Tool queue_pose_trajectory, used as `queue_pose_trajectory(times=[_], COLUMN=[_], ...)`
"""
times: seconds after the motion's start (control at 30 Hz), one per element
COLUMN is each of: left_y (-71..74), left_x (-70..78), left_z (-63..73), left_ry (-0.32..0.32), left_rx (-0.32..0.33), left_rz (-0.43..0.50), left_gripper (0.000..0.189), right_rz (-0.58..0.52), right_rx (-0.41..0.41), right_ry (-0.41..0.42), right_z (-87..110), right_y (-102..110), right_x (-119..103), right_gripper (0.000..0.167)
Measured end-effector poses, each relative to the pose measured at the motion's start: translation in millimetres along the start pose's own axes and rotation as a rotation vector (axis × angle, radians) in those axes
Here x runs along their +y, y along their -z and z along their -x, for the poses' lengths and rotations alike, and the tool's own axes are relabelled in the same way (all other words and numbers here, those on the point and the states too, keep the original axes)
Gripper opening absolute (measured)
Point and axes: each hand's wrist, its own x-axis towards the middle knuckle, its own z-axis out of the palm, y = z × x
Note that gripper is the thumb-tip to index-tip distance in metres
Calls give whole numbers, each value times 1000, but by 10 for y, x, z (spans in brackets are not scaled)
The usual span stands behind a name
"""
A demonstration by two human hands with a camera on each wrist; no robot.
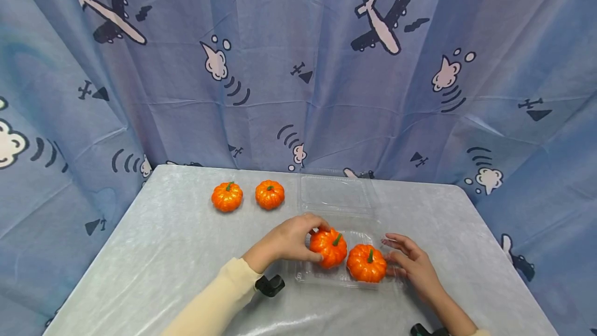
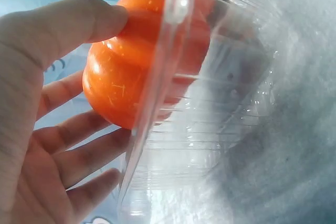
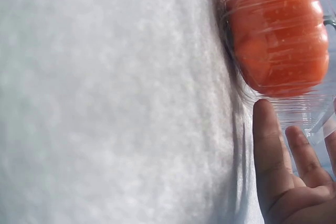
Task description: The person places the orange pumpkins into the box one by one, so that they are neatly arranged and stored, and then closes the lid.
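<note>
My left hand (image 1: pixel 293 238) holds a small orange pumpkin (image 1: pixel 326 250) with a green stem, thumb on the near side and fingers over the far side. This pumpkin sits low in the left part of a clear plastic clamshell box (image 1: pixel 310 277), behind its wall in the left wrist view. A second pumpkin (image 1: pixel 366 264) lies in the right part of the box, beside the first. My right hand (image 1: pixel 416 266) is at the box's right end, its fingers extended, fingertips right at the clear wall. The box's lid (image 1: pixel 333 194) lies folded back, away from me.
Two more orange pumpkins, one at the far left (image 1: pixel 227 197) and one nearer the lid (image 1: pixel 269 194), stand on the pale covered table (image 1: pixel 163 253). Behind the table's back edge hangs a blue curtain (image 1: pixel 280 66) printed with planes.
</note>
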Motion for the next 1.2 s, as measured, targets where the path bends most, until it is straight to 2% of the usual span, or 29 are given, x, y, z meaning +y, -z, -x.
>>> queue_pose_trajectory(times=[0.3, 0.63, 1.2], left_y=[-48, -87, -86], left_x=[23, 55, 68], left_z=[-19, -22, 10], left_ry=[-28, -1, -27], left_rx=[-20, -28, -72], left_rz=[-53, -86, -125], left_gripper=[51, 52, 49], right_rz=[-4, -8, 18], right_rx=[4, -7, 1], right_ry=[-1, 5, -6], right_z=[8, 1, 4], right_y=[-10, -9, -18], right_x=[-8, -6, 7], right_gripper=[47, 47, 50])
